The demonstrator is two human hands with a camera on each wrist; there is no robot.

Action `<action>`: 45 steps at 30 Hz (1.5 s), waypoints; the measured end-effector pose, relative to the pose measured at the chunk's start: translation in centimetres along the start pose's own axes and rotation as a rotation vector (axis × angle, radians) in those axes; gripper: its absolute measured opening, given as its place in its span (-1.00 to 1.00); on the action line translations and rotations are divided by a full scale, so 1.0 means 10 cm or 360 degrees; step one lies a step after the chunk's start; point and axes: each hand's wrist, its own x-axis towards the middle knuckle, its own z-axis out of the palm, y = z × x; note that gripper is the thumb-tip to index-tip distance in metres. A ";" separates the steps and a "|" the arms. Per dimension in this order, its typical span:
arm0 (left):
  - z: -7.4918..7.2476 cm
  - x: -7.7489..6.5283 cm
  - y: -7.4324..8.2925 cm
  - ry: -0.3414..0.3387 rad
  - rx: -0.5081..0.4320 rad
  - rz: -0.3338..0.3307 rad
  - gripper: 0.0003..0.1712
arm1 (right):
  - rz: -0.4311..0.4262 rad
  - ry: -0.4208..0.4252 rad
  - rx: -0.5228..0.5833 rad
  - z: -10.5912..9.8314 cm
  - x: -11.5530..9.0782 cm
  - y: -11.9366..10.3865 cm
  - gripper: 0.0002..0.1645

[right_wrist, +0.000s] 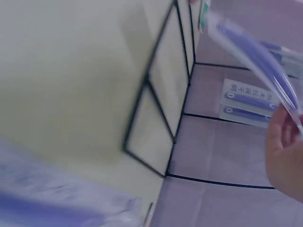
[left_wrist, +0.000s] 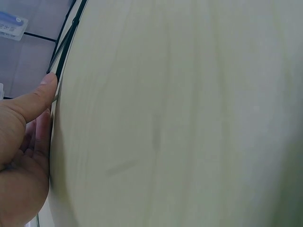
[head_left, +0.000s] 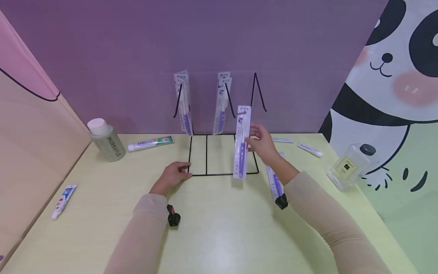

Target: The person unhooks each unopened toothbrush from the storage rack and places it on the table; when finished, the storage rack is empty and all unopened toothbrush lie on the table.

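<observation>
A black wire display rack (head_left: 219, 174) stands against the purple back wall, with three prongs rising over its base. My left hand (head_left: 172, 175) pinches the base's front left corner, the thumb (left_wrist: 45, 90) lying along the wire in the left wrist view. My right hand (head_left: 261, 144) holds a packaged purple toothbrush (head_left: 242, 144) upright by its side edge, in front of the bare right prong (head_left: 259, 91). Packaged toothbrushes hang on the left prong (head_left: 183, 102) and on the middle one, where the packs (head_left: 221, 104) overlap.
Another packaged toothbrush (head_left: 275, 182) lies under my right forearm. Toothpaste tubes lie left of the rack (head_left: 150, 143), at the far left (head_left: 64, 201) and at the right (head_left: 310, 149). A grey-green bottle (head_left: 107, 140) stands at the left, a clear bottle (head_left: 350, 167) at the right.
</observation>
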 end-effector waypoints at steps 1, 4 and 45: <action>-0.01 0.00 0.00 -0.0006 0.0003 0.0000 -0.47 | 0.0082 -0.0024 -0.0004 -0.03 -0.08 0.03 -0.36; -0.02 -0.02 0.00 -0.0015 -0.0006 -0.0006 -0.47 | 0.0309 -0.0123 -0.0009 -0.13 -0.35 0.14 -0.33; 0.00 0.02 0.00 -0.0012 -0.0007 0.0009 -0.47 | 0.0438 -0.0474 -0.0888 -0.21 -0.66 0.21 -0.46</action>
